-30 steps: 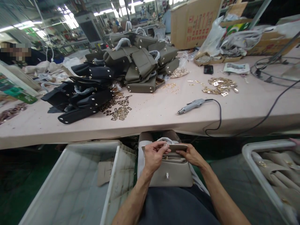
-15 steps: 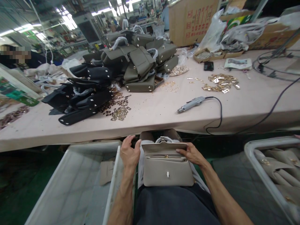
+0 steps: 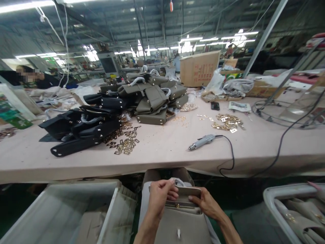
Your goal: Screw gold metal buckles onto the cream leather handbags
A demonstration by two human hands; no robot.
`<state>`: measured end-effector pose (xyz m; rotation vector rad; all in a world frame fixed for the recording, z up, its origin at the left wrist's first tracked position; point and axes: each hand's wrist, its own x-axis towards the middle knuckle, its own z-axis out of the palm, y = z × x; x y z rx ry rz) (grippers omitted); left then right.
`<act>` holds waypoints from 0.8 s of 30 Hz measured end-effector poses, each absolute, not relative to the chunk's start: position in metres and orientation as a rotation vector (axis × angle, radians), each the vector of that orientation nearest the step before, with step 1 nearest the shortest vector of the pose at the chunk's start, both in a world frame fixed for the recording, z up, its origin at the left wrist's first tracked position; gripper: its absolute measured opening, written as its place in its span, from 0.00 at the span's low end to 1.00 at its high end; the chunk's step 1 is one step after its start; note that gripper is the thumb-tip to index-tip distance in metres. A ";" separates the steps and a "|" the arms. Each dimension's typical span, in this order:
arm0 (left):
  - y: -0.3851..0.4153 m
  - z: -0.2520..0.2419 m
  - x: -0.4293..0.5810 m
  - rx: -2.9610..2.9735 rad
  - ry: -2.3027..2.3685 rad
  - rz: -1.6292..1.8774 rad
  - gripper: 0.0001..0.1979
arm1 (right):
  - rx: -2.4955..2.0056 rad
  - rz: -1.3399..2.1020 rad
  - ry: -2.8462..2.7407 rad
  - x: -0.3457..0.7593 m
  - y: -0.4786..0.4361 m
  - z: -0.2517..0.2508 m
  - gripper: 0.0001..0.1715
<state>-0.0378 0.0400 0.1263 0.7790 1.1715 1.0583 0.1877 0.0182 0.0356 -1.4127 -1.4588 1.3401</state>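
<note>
A taupe handbag (image 3: 183, 222) lies across my lap, its flap (image 3: 185, 195) raised and its zipped opening showing below. My right hand (image 3: 207, 203) grips the flap's right edge, thumb on the inner face and fingers behind. Over the flap's left part, my left hand (image 3: 161, 196) is closed, thumb and forefinger pinched at the top edge beside the wrapped handle (image 3: 182, 182). Whatever sits between those fingertips is hidden. A small pale fitting (image 3: 178, 234) shows on the bag's front.
On the table (image 3: 162, 156) lie a corded electric screwdriver (image 3: 201, 142), gold metal plates (image 3: 228, 122), dark metal frames (image 3: 126, 145), and piled black bags (image 3: 83, 130) and olive bags (image 3: 154, 98). A bin (image 3: 113, 206) stands left, another with taupe bags (image 3: 301, 215) right. A person sits far left.
My left hand has moved right, from open beside the bag to closed at the flap's top edge. The right hand keeps its hold. The head view has tilted up.
</note>
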 end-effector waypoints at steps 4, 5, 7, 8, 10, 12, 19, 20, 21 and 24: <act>0.040 0.107 -0.048 0.593 1.054 1.055 0.23 | -1.427 1.371 -1.440 0.188 0.022 0.027 0.26; 0.039 0.103 -0.051 0.553 1.046 1.059 0.22 | -1.426 1.375 -1.428 0.187 0.024 0.026 0.27; 0.039 0.096 -0.055 0.526 1.042 1.073 0.21 | -1.429 1.378 -1.419 0.184 0.029 0.028 0.28; 0.039 0.093 -0.056 0.528 1.044 1.084 0.20 | -1.419 1.393 -1.436 0.182 0.031 0.030 0.27; 0.038 0.088 -0.058 0.520 1.042 1.106 0.19 | -1.374 1.438 -1.492 0.177 0.037 0.035 0.23; 0.037 0.082 -0.059 0.497 1.044 1.119 0.19 | -1.357 1.460 -1.550 0.173 0.042 0.040 0.18; 0.023 0.039 -0.057 0.499 1.118 1.100 0.23 | -1.434 1.277 -1.788 0.201 0.052 0.080 0.24; 0.021 0.033 -0.055 0.500 1.140 1.103 0.24 | -1.388 1.252 -1.731 0.213 0.058 0.091 0.26; 0.019 0.028 -0.054 0.502 1.159 1.105 0.25 | -1.337 1.211 -1.639 0.228 0.066 0.104 0.27; 0.017 0.024 -0.051 0.518 1.172 1.114 0.26 | -1.301 0.843 -1.318 0.288 0.107 0.139 0.31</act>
